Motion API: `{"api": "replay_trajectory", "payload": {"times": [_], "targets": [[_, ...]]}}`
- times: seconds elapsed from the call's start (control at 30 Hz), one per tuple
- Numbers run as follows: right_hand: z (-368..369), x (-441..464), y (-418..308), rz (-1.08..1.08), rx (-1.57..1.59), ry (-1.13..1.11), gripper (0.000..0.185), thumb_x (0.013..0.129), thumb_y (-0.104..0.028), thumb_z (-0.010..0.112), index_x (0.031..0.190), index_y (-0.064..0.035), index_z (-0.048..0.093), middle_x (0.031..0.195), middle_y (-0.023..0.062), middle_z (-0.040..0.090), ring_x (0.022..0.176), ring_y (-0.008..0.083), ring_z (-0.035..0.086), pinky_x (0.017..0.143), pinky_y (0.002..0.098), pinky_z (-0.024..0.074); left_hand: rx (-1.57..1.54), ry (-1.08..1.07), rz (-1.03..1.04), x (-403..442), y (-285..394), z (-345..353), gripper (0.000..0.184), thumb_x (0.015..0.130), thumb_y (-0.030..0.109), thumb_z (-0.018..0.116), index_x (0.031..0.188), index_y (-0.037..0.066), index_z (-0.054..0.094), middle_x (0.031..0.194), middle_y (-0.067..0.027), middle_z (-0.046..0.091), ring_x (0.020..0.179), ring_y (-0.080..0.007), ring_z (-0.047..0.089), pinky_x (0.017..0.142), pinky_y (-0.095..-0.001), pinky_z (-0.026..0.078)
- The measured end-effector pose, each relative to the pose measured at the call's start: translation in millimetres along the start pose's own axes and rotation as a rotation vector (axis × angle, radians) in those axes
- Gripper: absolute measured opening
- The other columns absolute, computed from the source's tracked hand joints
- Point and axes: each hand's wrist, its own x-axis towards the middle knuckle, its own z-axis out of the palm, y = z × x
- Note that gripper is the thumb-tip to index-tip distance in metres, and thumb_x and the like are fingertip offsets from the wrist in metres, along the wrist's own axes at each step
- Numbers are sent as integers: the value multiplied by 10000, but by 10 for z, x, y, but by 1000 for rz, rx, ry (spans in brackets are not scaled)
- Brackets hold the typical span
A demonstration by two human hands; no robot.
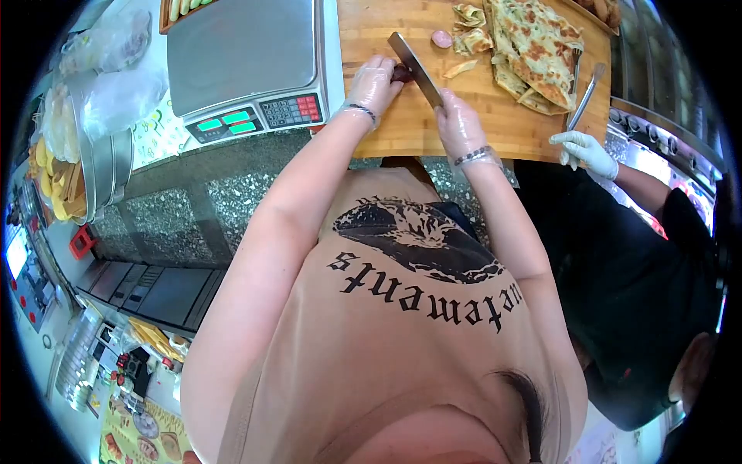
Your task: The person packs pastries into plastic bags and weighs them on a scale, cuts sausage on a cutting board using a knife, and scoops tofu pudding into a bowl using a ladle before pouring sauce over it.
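On the wooden board (402, 131), my left hand (372, 85), in a clear plastic glove, holds a small dark reddish piece of food (400, 73) by its end. My right hand (461, 124), gloved the same way, is closed on the handle end of a cleaver (416, 69). The blade stands at the right side of the dark piece. A round pink slice (441, 39) lies beyond the blade, beside torn pieces of flatbread (473, 40). A large browned flatbread (537, 50) rests farther right on the board.
A scale (243, 58) with green displays stands left of the board. At the right, a co-worker in black holds metal tongs (587, 97) in a white-gloved hand (585, 151) near the flatbread. Plastic bags (124, 97) and metal trays (108, 170) are at the far left.
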Motion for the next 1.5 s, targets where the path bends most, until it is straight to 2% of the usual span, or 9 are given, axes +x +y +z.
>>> {"api": "replay_trajectory", "payload": {"times": [0.27,0.67,0.8,0.87,1.0,1.13,1.17,1.23,1.5], "targets": [[-117,-61,-206,121,-250,-193,153,890,-67,460,1037,-33,480,890,272,617,828,453,599,711,534,466,13,14,33,41,-31,22,320,717,132,744,985,23,607,980,-176,599,944,-362,584,848,-426,479],[221,386,-65,87,-215,-249,151,920,-102,343,990,-31,457,911,281,618,879,453,604,756,528,473,8,-21,7,53,3,14,296,689,96,741,941,15,609,966,-186,606,932,-373,580,841,-446,474],[450,512,110,10,-116,-116,181,920,-132,400,1050,-43,489,918,285,621,876,450,606,768,517,478,85,23,120,32,-60,193,254,686,85,730,898,33,600,966,-182,604,951,-372,560,856,-442,462],[192,560,-21,102,41,-149,250,900,-165,495,1129,-69,516,944,283,625,883,449,604,777,509,480,90,-108,42,35,-6,161,259,693,76,715,917,40,590,985,-175,597,978,-366,546,877,-437,453],[357,477,285,135,-56,-90,311,881,-207,567,1163,-84,518,940,284,627,871,455,603,749,509,485,-5,93,109,-197,33,-414,203,721,89,672,915,58,620,970,-165,574,986,-339,561,864,-407,476],[403,445,283,162,-78,-47,296,890,-218,560,1142,-71,509,918,289,627,848,462,605,726,514,486,-41,182,-137,-321,-316,-1654,198,758,123,655,952,90,636,969,-184,555,905,-347,588,849,-419,504],[425,450,296,164,-91,-33,291,894,-222,557,1134,-67,503,905,290,628,837,465,605,718,517,486,59,242,-134,-308,-634,-1847,210,753,118,691,960,112,661,951,-139,582,879,-290,614,830,-381,521],[442,429,260,178,-137,-6,290,901,-230,554,1122,-52,490,879,293,628,820,471,605,706,520,486,78,319,-237,-249,-1015,-2224,380,756,174,719,1094,53,594,1067,-194,614,975,-327,628,858,-383,513],[484,382,7,234,-287,13,318,907,-237,546,1165,-66,475,888,293,628,830,470,607,731,527,483,306,-64,-78,10,-1770,-2553,416,786,258,662,1148,71,574,1140,-157,596,1088,-347,561,957,-397,446]]}}
